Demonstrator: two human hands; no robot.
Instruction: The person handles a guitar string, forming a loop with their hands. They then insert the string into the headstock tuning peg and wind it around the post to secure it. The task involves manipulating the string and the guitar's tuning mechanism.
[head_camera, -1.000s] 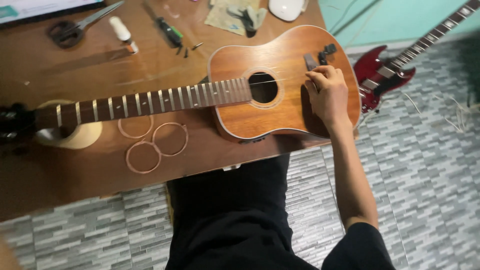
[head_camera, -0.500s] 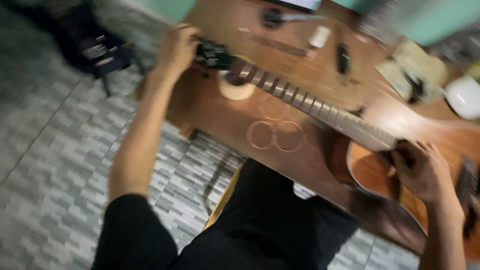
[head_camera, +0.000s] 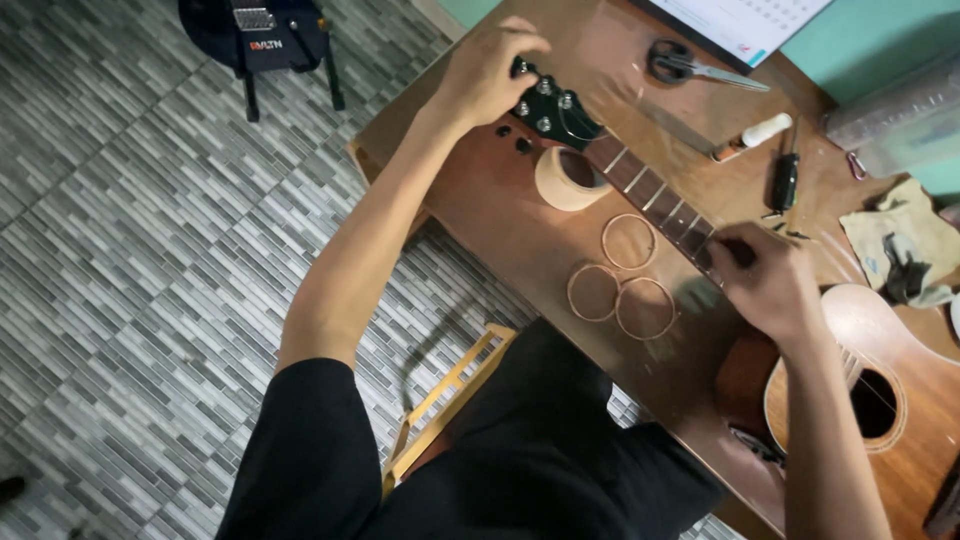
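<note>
**A:** Grey tiled floor (head_camera: 120, 230), brown bench (head_camera: 520, 240) with an acoustic guitar (head_camera: 850, 380) lying across it, body at the right.

**B:** Yep. Left hand (head_camera: 485, 70) has its fingers wrapped around the headstock (head_camera: 552, 108); right hand (head_camera: 770, 285) pinches down on the neck (head_camera: 650, 190). Tape roll (head_camera: 568, 178) props the neck, three string coils (head_camera: 625, 285) nearby.

Home guitar-repair workshop: wooden tabletop (head_camera: 520, 230) bearing an acoustic guitar (head_camera: 860, 390), coiled strings (head_camera: 620, 290), scissors (head_camera: 685, 65), tape roll (head_camera: 568, 178), rag (head_camera: 900, 245); tiled floor (head_camera: 150, 250).
</note>
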